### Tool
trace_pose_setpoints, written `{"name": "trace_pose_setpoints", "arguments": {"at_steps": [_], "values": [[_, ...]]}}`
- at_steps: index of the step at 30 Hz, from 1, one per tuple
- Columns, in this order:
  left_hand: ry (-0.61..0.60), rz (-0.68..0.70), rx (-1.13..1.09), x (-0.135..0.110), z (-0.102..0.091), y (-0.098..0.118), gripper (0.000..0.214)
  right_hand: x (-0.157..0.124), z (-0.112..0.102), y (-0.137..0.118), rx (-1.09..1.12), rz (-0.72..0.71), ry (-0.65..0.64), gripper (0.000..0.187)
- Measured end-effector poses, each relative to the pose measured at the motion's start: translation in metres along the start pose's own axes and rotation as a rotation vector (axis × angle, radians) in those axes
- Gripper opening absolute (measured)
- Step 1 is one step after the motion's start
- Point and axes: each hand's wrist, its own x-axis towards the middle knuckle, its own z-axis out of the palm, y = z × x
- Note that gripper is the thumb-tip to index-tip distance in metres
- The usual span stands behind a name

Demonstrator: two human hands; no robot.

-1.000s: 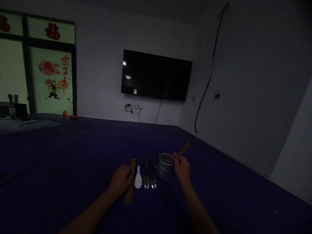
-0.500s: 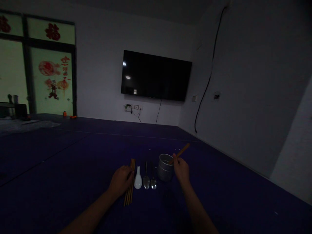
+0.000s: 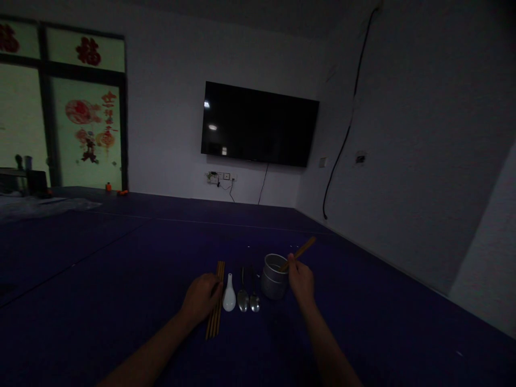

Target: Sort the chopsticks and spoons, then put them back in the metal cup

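Note:
On a dark blue mat lie a row of wooden chopsticks [image 3: 214, 317], a white ceramic spoon [image 3: 229, 295], two metal spoons [image 3: 248, 300] and a grey metal cup [image 3: 274, 276]. My left hand [image 3: 200, 297] rests with curled fingers on the lying chopsticks. My right hand [image 3: 301, 280] is closed on a pair of chopsticks [image 3: 299, 253] whose lower ends slant into the cup's mouth, with the upper ends pointing up and right.
A dark television [image 3: 258, 124] hangs on the far wall above sockets [image 3: 221, 176] and a cable. Glass doors with red paper cuttings [image 3: 86, 129] stand at the left. A white wall [image 3: 423, 161] runs along the right of the mat.
The chopsticks in my right hand have slid a little lower into the cup. My left hand has stayed on the lying chopsticks.

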Motion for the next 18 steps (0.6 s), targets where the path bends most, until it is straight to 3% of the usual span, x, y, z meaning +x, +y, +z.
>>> {"name": "trace_pose_setpoints", "arguments": {"at_steps": [9,18], "values": [[-0.005,-0.009,0.005,-0.0001,0.0011,-0.0019,0.032,0.001,-0.0006,-0.0001,-0.058,-0.027,-0.015,0.067],[-0.004,0.004,-0.003,0.0005,0.0014,-0.0022,0.031,-0.0003,0.0032,0.0042,0.188,0.052,0.026,0.055]]}}
